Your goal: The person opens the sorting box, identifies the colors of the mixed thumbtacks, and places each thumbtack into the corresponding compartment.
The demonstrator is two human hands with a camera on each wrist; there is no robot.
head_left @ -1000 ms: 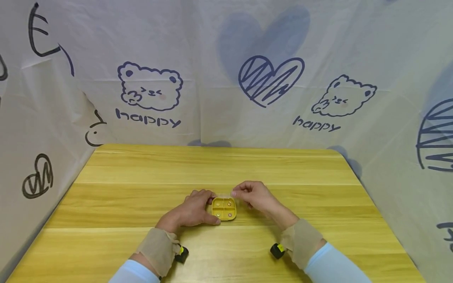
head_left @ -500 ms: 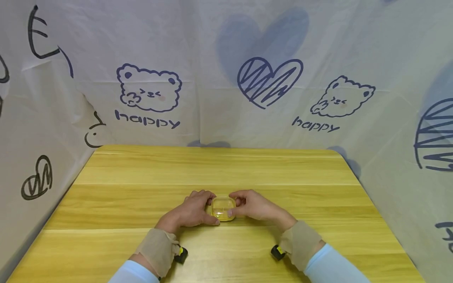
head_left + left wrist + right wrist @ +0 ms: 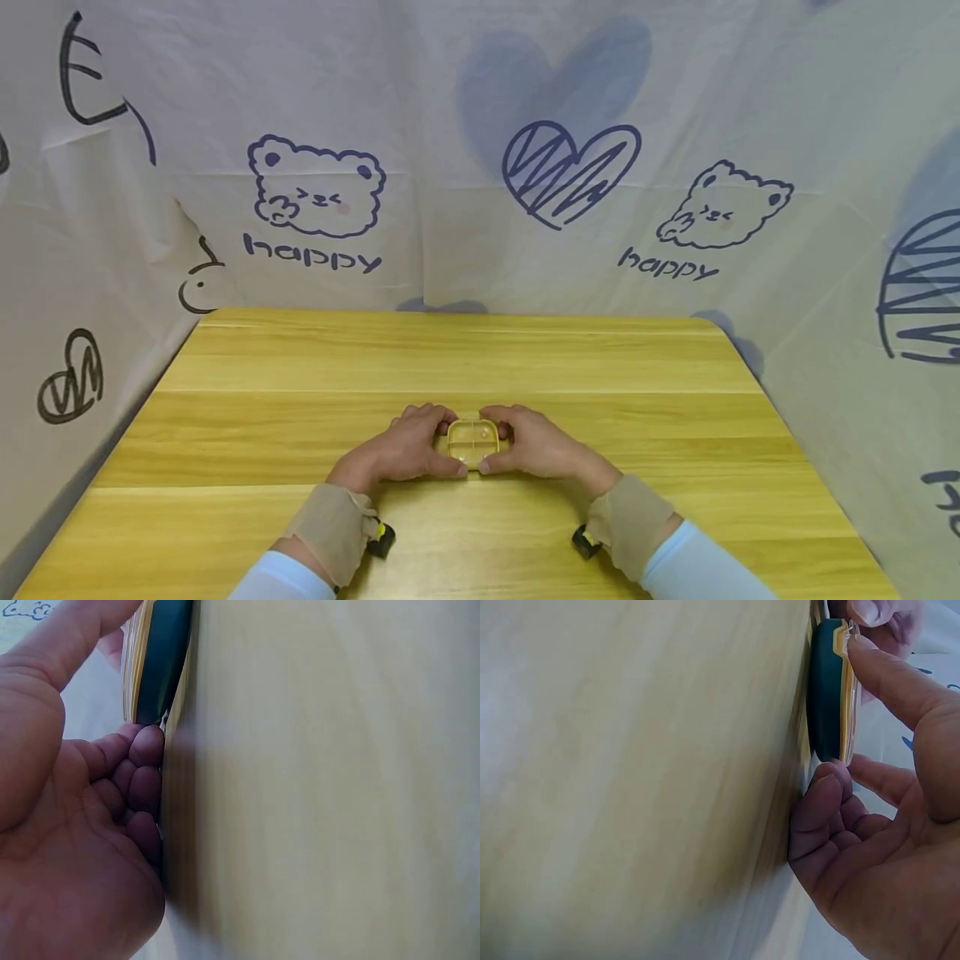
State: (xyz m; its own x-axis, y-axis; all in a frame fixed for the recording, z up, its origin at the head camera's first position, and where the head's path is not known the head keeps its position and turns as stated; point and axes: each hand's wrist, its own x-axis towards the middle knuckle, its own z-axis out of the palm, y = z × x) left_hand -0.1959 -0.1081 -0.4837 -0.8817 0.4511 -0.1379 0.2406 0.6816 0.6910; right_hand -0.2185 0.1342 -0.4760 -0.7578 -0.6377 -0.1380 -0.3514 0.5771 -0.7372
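Note:
A small pill box [image 3: 473, 443] lies flat on the wooden table, its clear lid down over a yellow tray split into compartments with small round pieces inside. Dark green shows on its outer shell [image 3: 826, 694] in the right wrist view. My left hand [image 3: 408, 443] grips the box's left side, thumb at the front corner and fingers at the back. From the right, my right hand [image 3: 540, 443] holds the other side the same way, its thumb near the lid's front edge. Both thumbs almost meet at the front. In the left wrist view the left fingers [image 3: 146, 787] curl beside the box.
The wooden table [image 3: 480, 358] extends around the box on all sides. Behind it and to both sides hangs a white cloth [image 3: 457, 167] printed with bears and hearts. A small black device sits at each wrist band [image 3: 333, 533].
The clear lid has come down from its raised position onto the box. My right hand has moved from the back corner to the right side, its thumb sliding toward the front edge.

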